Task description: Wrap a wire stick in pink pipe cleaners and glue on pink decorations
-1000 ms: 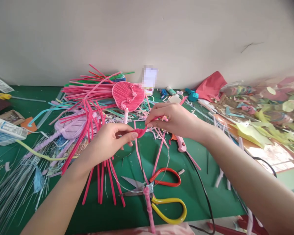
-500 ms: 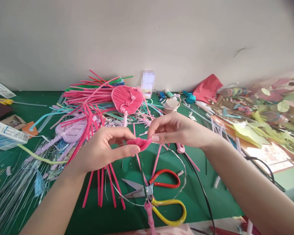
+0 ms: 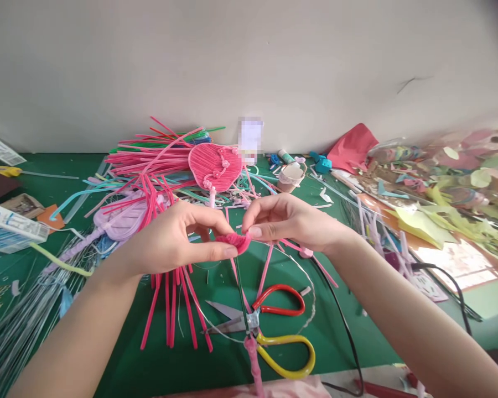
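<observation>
Both my hands meet above the green table (image 3: 323,326) on a small pink fuzzy piece (image 3: 233,241) made of pipe cleaner. My left hand (image 3: 178,240) pinches its left side between thumb and fingers. My right hand (image 3: 284,221) pinches its right end with fingertips pressed together. From the piece a thin stem (image 3: 241,287) runs down to a pink wrapped handle (image 3: 255,365) near the front edge. A thin wire loop (image 3: 307,287) curves off to the right of the stem.
Scissors (image 3: 274,326) with one red and one yellow handle lie under my hands. Behind lie a heap of pink pipe cleaners (image 3: 149,160), a pink fan (image 3: 214,164) and a lilac fan (image 3: 120,218). Paper scraps (image 3: 452,182) crowd the right; small boxes (image 3: 8,226) stand left.
My hands have drawn closer together and lowered slightly. The right hand, which held a pink strand further off, now pinches the end of the pink piece itself.
</observation>
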### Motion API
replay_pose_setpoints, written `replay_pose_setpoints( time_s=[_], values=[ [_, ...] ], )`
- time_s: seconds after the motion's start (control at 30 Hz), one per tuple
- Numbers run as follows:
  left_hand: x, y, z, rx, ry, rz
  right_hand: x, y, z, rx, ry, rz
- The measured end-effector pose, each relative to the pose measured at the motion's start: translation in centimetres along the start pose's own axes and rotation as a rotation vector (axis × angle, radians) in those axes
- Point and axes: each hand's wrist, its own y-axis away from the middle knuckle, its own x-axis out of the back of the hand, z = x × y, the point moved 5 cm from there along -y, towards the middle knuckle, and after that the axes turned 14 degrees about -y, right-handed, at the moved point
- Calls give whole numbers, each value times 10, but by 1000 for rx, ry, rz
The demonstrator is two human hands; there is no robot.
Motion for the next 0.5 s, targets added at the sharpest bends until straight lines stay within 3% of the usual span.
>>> replay_pose_setpoints(
  time_s=[0.2, 0.5],
  values=[
    [-1, -1, -3, 13, 40, -31, -1, 1, 12, 48, -157, -80],
    [-2, -3, -5, -6, 102, -46, -3, 1, 26, 12, -231, -74]
  ],
)
